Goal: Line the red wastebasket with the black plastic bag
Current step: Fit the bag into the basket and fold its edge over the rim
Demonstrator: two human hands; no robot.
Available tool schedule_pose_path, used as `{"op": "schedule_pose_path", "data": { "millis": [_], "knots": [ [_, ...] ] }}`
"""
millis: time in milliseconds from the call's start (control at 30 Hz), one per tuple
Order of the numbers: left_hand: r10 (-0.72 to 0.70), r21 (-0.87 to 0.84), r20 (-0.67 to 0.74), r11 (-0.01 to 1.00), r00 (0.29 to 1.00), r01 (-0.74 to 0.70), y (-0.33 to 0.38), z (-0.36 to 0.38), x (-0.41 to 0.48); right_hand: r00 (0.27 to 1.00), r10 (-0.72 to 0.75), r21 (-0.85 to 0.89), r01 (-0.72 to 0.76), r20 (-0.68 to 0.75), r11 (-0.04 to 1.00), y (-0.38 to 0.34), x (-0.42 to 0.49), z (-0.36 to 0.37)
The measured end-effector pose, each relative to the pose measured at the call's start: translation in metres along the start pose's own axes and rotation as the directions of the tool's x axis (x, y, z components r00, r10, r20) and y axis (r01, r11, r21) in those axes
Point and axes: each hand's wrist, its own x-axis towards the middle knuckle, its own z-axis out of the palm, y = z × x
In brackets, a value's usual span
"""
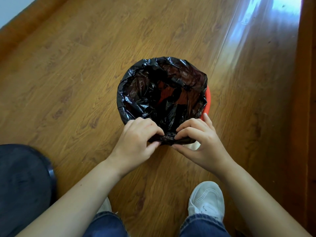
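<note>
- Black, crinkled plastic bag (153, 93) sits inside a round red plastic wastebasket (208, 101), which stands on a glossy brown wood-plank floor (68, 65) near the middle of the head view.
- Its open mouth is folded over most of the rim, along the far and left sides; a strip of bare red rim shows only on the right.
- Down inside the bag, patches of red show dimly through the thin film.
- A person's left hand (136, 139) pinches the near edge of the bag, thumb and fingers closed together on a bunched fold of the plastic.
- Just beside it, the right hand (198, 141) clamps the same fold between thumb and forefinger, with its other fingers resting against the wastebasket's near right rim.
- The two hands nearly touch at the fold, both bare forearms reaching in from the bottom of the view.
- Below them, a white sneaker (206, 199) under a blue denim cuff stands flat on the floor.
- Bright window light (266, 23) glares off the planks at upper right.
</note>
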Motion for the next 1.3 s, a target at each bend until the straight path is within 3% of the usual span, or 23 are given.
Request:
{"op": "schedule_pose_path", "data": {
  "millis": [533, 800, 1067, 1300],
  "knots": [
    [-0.047, 0.022, -0.026, 0.999, 0.999, 0.048, 0.012, 0.01, 0.006, 0.993, 0.089, -0.052, -0.093, -0.074, 0.994, -0.001, 0.0, 0.009],
    [-0.038, 0.047, -0.033, 0.998, 0.999, 0.04, 0.01, 0.011, 0.006, 0.992, -0.103, -0.336, 0.074, -0.068, 0.939, -0.001, 0.004, 0.003],
    [-0.04, 0.041, -0.016, 0.998, 0.999, 0.04, 0.005, 0.006, 0.004, 0.993, -0.006, -0.239, -0.023, -0.121, 0.971, 0.008, -0.001, -0.001],
    [0.02, 0.081, 0.003, 0.996, 1.0, -0.02, 0.016, 0.009, 0.005, 0.986, -0.057, -0.203, 0.024, -0.157, 0.979, 0.0, -0.001, 0.015]
  ]
}}
